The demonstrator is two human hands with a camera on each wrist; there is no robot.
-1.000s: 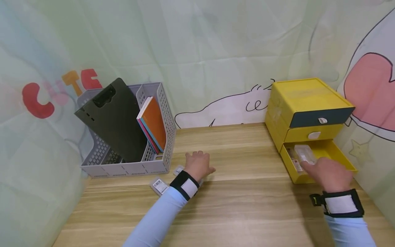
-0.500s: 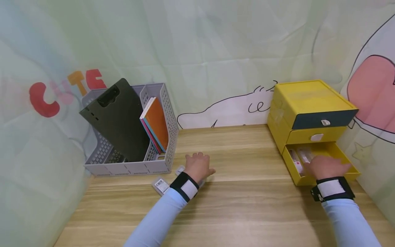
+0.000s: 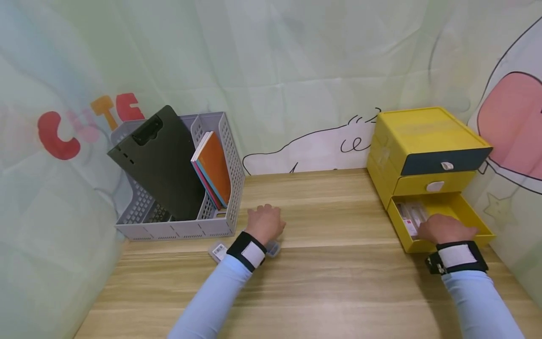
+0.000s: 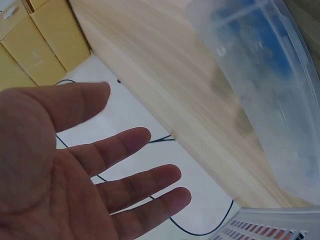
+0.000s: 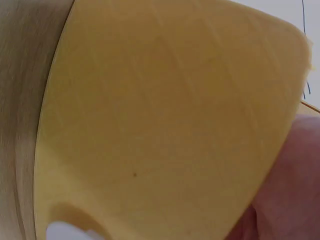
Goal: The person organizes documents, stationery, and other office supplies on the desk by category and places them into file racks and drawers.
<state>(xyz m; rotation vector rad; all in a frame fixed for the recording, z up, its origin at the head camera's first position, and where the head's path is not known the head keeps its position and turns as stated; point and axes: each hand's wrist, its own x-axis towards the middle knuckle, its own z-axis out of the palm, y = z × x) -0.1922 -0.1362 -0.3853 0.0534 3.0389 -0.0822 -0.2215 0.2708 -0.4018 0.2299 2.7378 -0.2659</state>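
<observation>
My left hand [image 3: 266, 222] hovers above the wooden table, its fingers extended and holding nothing. Below its wrist lies a small clear plastic box [image 3: 273, 248], with a labelled one [image 3: 219, 251] to its left. The left wrist view shows a translucent box [image 4: 255, 75] with blue inside, apart from the fingers. My right hand [image 3: 448, 229] reaches over the front of the pulled-out yellow bottom drawer [image 3: 470, 214]. A clear plastic case [image 3: 418, 212] and a white-labelled item [image 3: 410, 227] lie in that drawer, left of the hand. The right fingertips are hidden; the right wrist view shows mostly the drawer front [image 5: 165, 120].
The yellow drawer cabinet [image 3: 432, 129] stands at the back right, its upper drawers pushed in. On the left, a grey organizer [image 3: 173, 230] holds a black clipboard [image 3: 169, 169], a keyboard [image 3: 156, 214] and several notebooks [image 3: 213, 169]. A printed curtain [image 3: 296, 56] hangs behind.
My right hand has moved forward and left into the drawer, and the clear case has shifted lower inside it. My left hand has shifted slightly left, uncovering the small box below its wrist.
</observation>
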